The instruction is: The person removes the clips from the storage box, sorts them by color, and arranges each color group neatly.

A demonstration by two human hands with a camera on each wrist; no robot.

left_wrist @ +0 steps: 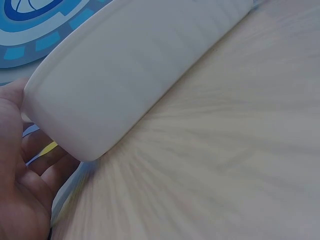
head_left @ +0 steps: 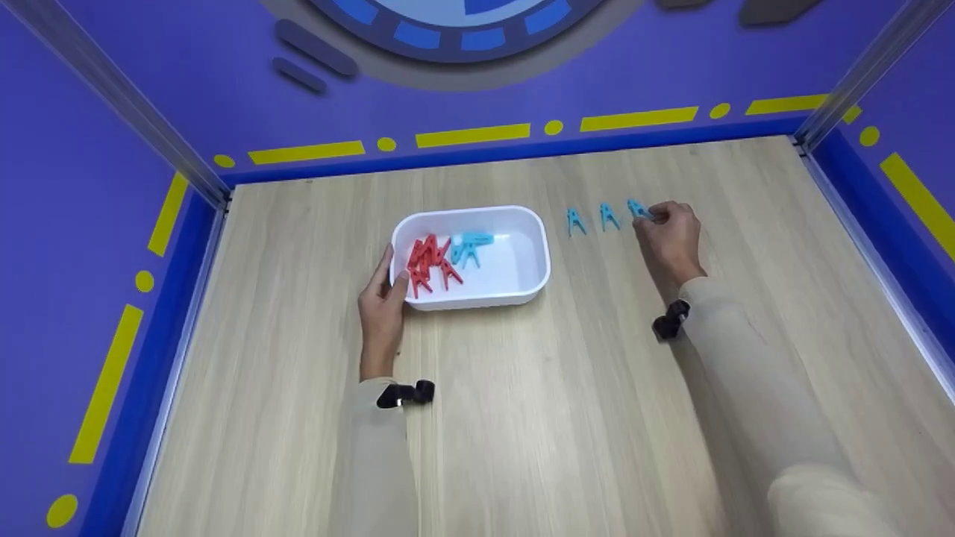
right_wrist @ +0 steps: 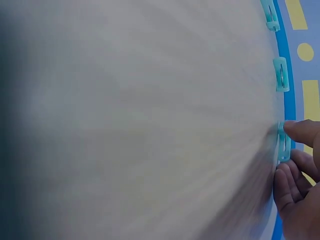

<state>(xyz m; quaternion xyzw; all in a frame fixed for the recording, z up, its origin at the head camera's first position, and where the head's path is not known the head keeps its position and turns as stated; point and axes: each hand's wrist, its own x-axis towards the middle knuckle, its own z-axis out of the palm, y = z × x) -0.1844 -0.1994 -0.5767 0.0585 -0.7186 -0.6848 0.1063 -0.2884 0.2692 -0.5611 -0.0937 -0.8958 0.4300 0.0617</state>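
Observation:
A white plastic tub (head_left: 477, 301) stands on the table, with red clothespins (head_left: 427, 257) heaped at its left end and light blue clothespins (head_left: 471, 250) beside them. My left hand (head_left: 382, 313) grips the tub's left end, thumb at the rim and fingers along the outer wall; the left wrist view shows this hand (left_wrist: 25, 175) against the tub's side (left_wrist: 110, 75). To the right of the tub, my right hand (head_left: 674, 237) pinches a blue clothespin (head_left: 639, 209) at the table. In the right wrist view, thumb and fingers meet this clothespin (right_wrist: 284, 142) at its two ends.
Two more blue clothespins, one nearer the tub (head_left: 575, 221) and one in the middle (head_left: 609, 216), form a row with the pinched one. A purple wall (head_left: 477, 112) with yellow marks rises behind the wooden table (head_left: 507, 418), and side walls flank it.

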